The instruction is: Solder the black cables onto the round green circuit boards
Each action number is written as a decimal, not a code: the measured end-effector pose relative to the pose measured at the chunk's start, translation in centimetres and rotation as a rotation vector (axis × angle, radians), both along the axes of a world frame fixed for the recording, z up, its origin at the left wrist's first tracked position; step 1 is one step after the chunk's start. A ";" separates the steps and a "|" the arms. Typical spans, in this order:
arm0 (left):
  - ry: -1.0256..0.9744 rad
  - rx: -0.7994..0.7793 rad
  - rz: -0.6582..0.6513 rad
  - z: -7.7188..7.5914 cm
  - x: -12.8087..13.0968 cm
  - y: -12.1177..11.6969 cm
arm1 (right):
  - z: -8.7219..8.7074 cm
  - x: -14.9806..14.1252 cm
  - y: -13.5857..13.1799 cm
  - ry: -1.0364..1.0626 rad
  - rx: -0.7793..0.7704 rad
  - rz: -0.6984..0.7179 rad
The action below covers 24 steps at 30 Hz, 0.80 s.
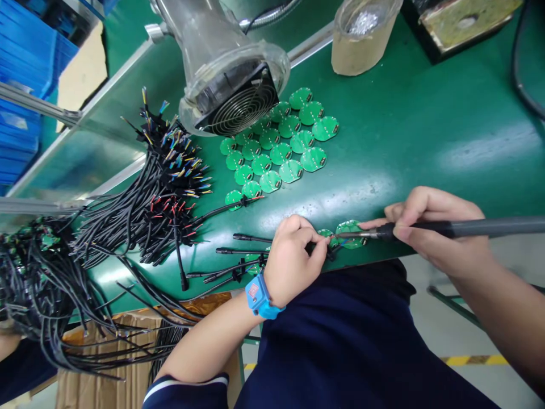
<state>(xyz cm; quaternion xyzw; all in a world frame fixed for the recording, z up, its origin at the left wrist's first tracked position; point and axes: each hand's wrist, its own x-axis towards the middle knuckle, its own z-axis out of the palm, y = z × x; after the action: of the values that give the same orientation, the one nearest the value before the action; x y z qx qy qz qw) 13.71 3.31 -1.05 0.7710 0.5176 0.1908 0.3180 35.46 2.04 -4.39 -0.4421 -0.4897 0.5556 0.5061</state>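
Left grip [293, 261]: pinching a cable [331, 254]
Right grip [443, 227]: pinching the soldering iron [489, 227]
Wires [342, 243]: needing steadying against the board [351, 244]

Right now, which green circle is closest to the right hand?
The green circle at the fingertips of the right hand, under the tool's metal tip; the other green circles lie farther left in the picture.

Green circuit boards [290, 171] and worktop [426, 130]; black cables [123, 210]; blue wristband [259, 295]; yellow-and-black striped floor tape [474, 360].
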 end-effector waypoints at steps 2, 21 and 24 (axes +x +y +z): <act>0.001 0.015 -0.005 0.0 0.0 0.0 | 0.1 -0.1 0.0 0.018 0.021 0.021; 0.028 0.015 -0.025 0.0 0.0 0.1 | 0.3 -0.2 -0.1 0.119 0.012 -0.070; 0.035 0.013 -0.024 0.1 0.0 0.0 | 0.0 0.0 -0.2 0.045 0.009 -0.038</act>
<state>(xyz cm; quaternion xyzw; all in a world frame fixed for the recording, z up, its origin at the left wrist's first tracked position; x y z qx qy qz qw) 13.69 3.35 -0.97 0.7824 0.5126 0.1769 0.3063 35.51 1.86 -4.39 -0.4364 -0.4722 0.5536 0.5292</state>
